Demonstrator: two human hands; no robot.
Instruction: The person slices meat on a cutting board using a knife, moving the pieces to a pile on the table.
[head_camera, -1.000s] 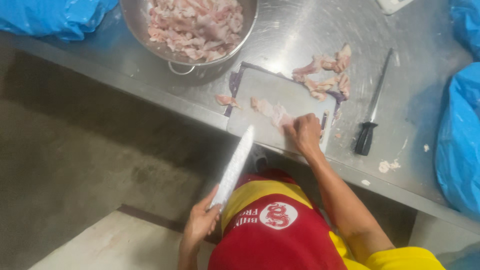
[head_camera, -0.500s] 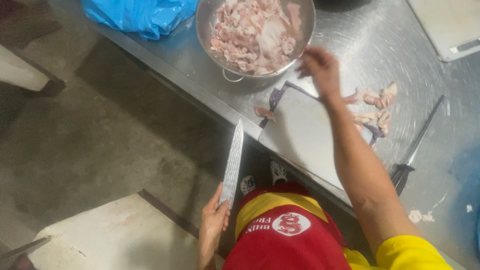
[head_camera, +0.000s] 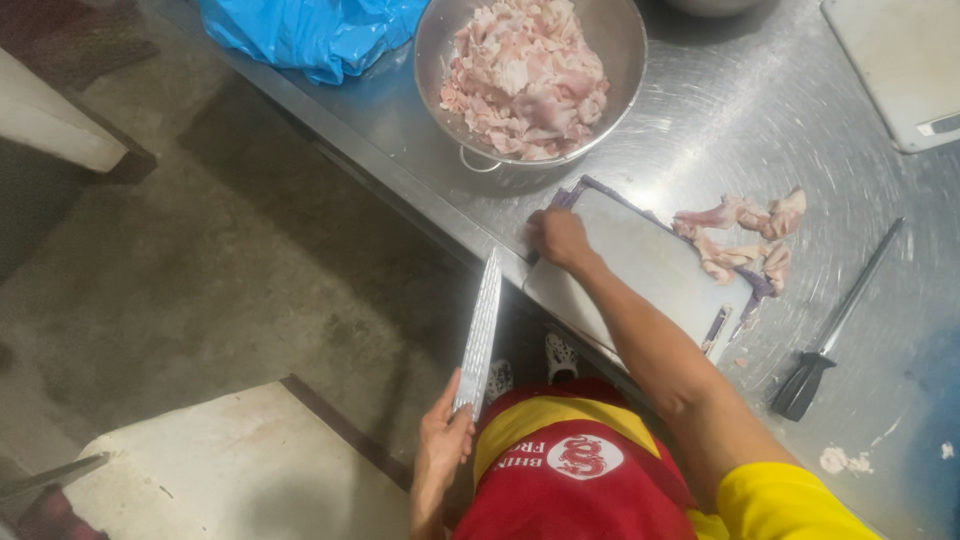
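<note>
We hold the long knife (head_camera: 479, 335) low in the frame, below the table edge, our left hand (head_camera: 444, 440) wrapped shut around its handle and the blade pointing up toward the steel table (head_camera: 720, 130). Our right hand (head_camera: 558, 237) rests at the near left corner of the pale cutting board (head_camera: 640, 270) at mid-frame, fingers curled; we cannot tell whether they grip the board's edge or only press on it. The board overhangs the table edge slightly, so a tug could tip it off the edge. The raw meat pieces (head_camera: 745, 235) at its right end may slide off too. The bare blade hangs close to our red apron (head_camera: 560, 470) and feet, and a slippery grip could drop it. The full metal bowl (head_camera: 530, 75) sits just above the board.
</note>
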